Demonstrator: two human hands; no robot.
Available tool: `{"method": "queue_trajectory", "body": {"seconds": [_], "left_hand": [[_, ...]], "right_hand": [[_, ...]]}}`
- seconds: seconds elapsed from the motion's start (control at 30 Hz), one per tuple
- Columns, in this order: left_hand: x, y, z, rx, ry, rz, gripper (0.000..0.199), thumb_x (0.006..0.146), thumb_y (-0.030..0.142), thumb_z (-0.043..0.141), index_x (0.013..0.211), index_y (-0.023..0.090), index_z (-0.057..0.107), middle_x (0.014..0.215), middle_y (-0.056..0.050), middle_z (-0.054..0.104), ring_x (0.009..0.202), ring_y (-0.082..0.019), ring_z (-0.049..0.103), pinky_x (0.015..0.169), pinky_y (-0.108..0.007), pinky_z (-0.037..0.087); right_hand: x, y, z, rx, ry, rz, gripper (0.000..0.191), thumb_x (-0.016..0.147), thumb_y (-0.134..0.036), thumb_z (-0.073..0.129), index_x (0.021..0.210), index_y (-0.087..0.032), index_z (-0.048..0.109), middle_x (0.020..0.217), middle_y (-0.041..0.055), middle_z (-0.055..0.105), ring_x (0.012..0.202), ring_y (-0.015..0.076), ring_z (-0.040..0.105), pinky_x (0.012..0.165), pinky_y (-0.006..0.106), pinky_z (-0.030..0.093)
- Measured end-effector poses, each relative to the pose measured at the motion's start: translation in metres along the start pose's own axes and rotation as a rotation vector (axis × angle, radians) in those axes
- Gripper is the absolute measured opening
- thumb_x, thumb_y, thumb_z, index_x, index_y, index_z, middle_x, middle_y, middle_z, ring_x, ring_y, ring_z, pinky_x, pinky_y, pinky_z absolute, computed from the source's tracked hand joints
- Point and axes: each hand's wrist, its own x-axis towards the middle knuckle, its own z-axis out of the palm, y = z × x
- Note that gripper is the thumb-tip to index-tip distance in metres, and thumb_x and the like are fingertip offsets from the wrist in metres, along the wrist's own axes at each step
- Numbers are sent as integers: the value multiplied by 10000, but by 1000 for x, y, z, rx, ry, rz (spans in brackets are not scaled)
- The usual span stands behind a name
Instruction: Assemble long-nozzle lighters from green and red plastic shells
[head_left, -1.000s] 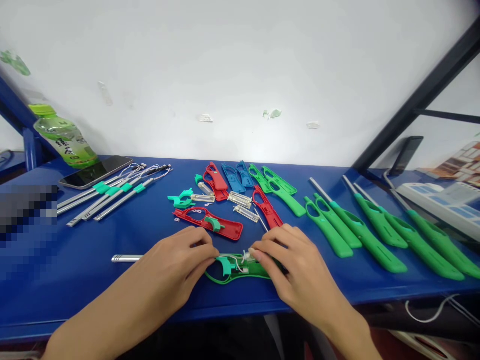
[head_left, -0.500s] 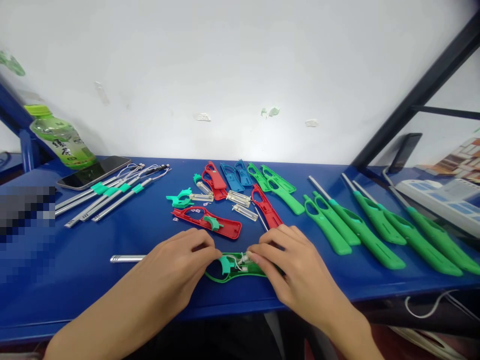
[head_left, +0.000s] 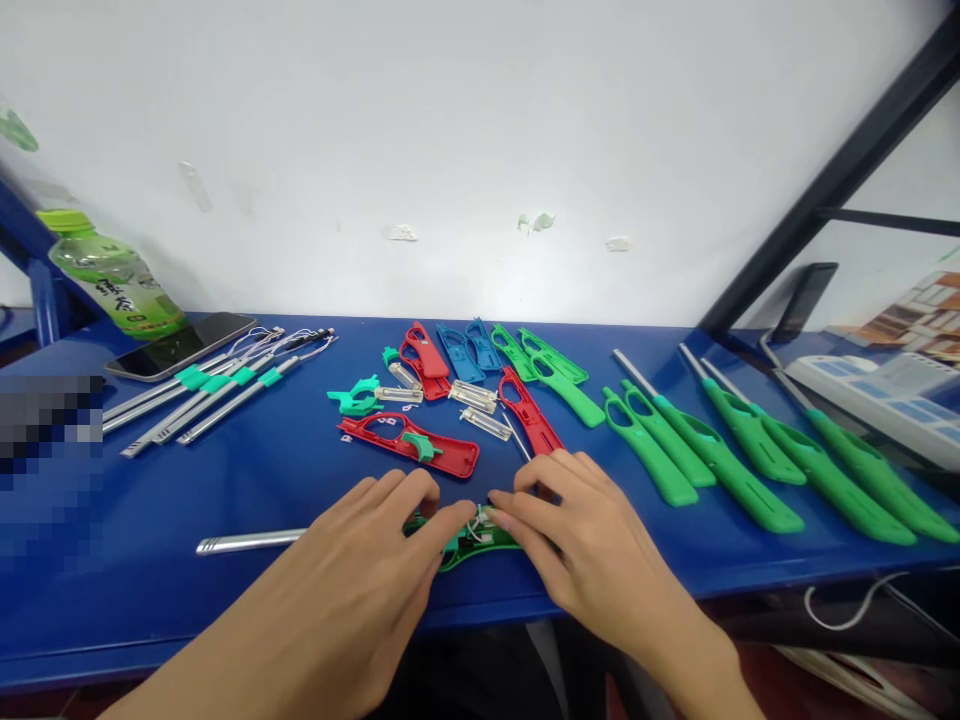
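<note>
A green lighter shell (head_left: 491, 543) lies open side up near the table's front edge, with white wires and a small part inside. A metal tube (head_left: 247, 542) extends left from it, passing under my left hand (head_left: 382, 560). That hand is closed on the shell's left part, its fingertips by the wires and covering most of the teal trigger. My right hand (head_left: 581, 535) pinches at the small pale part (head_left: 482, 516) in the middle of the shell; its fingers hide the shell's right end.
Red shell half (head_left: 450, 458), clear tanks (head_left: 486, 423) and teal triggers (head_left: 356, 397) lie just beyond the hands. Green lighters (head_left: 727, 470) are at right. Wired metal tubes (head_left: 225, 405), a phone (head_left: 180, 346) and a bottle (head_left: 116, 280) are at left.
My left hand has moved right along the shell, covering more of the trigger and reaching the wires. The tube's free end has shifted left and slightly nearer. My right hand stays at the small part.
</note>
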Motion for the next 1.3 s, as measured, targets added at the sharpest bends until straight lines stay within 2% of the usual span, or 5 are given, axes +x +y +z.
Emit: {"method": "queue_trajectory", "body": {"seconds": [0.23,0.5,0.67,0.8,1.3], "left_hand": [[0,0,-1,-18,15,7,289,1128,263,477,1359,283,649,1160,-78,740,961,-293,734,820,-412,598],[-5,-5,7,2,51,-24,281,1167,305,463,1406,249,600,1224,-75,785,1011,-294,774,841,-417,603],[-8,-8,10,-101,-23,-45,158,1102,246,612,1255,267,644,1213,-65,757,1044,-326,756,846,-457,609],[-8,-9,10,-145,-79,-77,254,997,184,766,1210,262,651,1215,-67,732,1018,-327,744,830,-464,615],[-10,-10,11,-167,-69,-126,316,992,237,796,1272,290,661,1226,-45,753,1031,-290,751,865,-423,594]], "right_hand": [[0,0,0,0,-15,9,265,1161,-236,560,1122,-208,821,1009,46,704,874,207,581,836,406,429],[2,1,2,17,6,10,229,1168,-269,567,1163,-225,792,1013,38,729,885,209,615,851,413,452],[1,0,2,59,4,2,180,1165,-239,570,1139,-234,748,1035,30,748,908,209,645,861,404,452],[1,0,1,76,0,13,158,1156,-224,589,1103,-240,738,1024,15,752,900,203,647,858,396,443],[1,1,1,98,43,4,138,1141,-211,624,1078,-229,746,1004,13,769,888,195,664,860,376,438]]}}
